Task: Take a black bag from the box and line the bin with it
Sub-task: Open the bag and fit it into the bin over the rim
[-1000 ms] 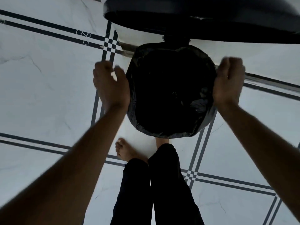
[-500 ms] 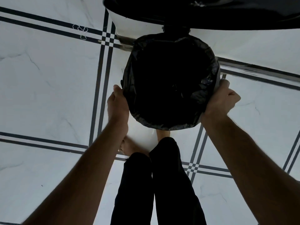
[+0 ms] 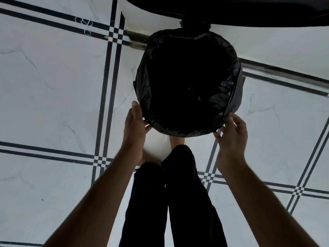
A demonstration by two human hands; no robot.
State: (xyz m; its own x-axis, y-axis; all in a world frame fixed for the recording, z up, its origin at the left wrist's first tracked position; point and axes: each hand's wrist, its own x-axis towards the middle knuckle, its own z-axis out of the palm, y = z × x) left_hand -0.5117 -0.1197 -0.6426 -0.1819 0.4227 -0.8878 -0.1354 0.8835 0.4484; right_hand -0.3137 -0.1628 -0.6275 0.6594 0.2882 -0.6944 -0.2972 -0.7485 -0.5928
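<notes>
Although the black bag (image 3: 188,82) already sits inside the bin (image 3: 239,86), with its mouth folded outward over the rim nearly all the way round, the near edge looks like the part left to settle. Lining is, by my judgement, close to finished: what remains seems to be tugging the overhang down evenly at the front and letting go. Nothing can be made out inside the bag; its interior is simply dark. A pale strip of the bin's wall shows on the right where the plastic stops. At the near left of the rim, the left hand (image 3: 134,125) lies against the bag with its fingers folded around the edge, thumb up. At the near right, the right hand (image 3: 231,134) has its grip loosely spread, fingertips just touching the plastic. The bin stands on a tiled floor (image 3: 53,86), its raised lid (image 3: 249,13) above; no box is in view.
</notes>
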